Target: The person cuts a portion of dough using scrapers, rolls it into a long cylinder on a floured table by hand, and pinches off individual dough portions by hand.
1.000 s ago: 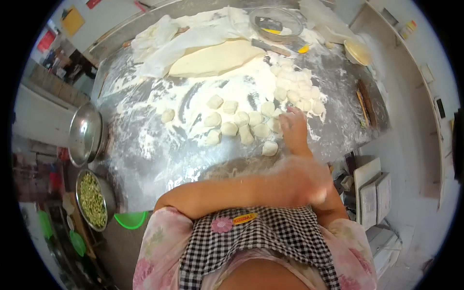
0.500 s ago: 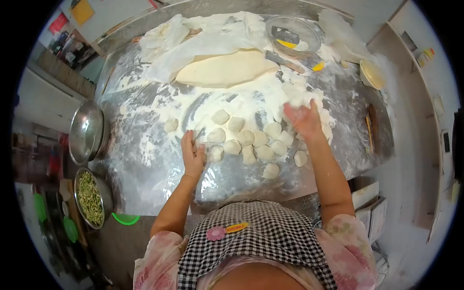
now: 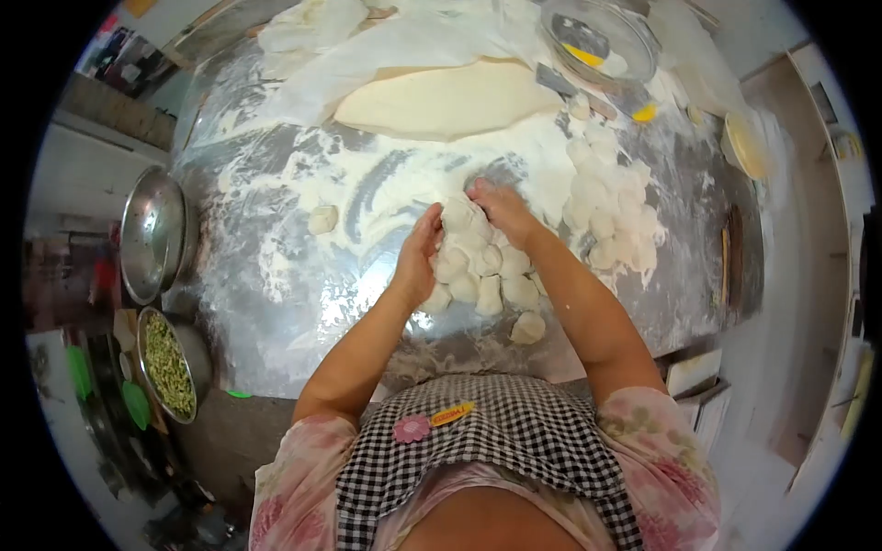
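Small floured dough pieces (image 3: 489,260) sit bunched together on the metal work table (image 3: 248,340). My left hand (image 3: 421,257) cups the left side of the bunch, fingers pointing away from me. Curved round its far right side is my right hand (image 3: 502,213). Between my palms the pieces are pressed into a heap, with loose flour over the top ones. One dough piece (image 3: 527,328) lies apart nearer to me, and another dough piece (image 3: 322,219) lies off to the left. Some fingertips are hidden behind the heap.
A large dough slab (image 3: 450,101) lies at the back, partly under a whitish sheet (image 3: 322,87). More floured dough pieces (image 3: 602,197) cluster at right. A scraper (image 3: 554,80) and a clear bowl (image 3: 648,64) stand behind. At left are a metal bowl (image 3: 152,234) and chopped filling (image 3: 168,367).
My hands have come together around the dough pieces, the left moving right and the right moving left. The spread-out pieces are now heaped closer. The view has shifted slightly.
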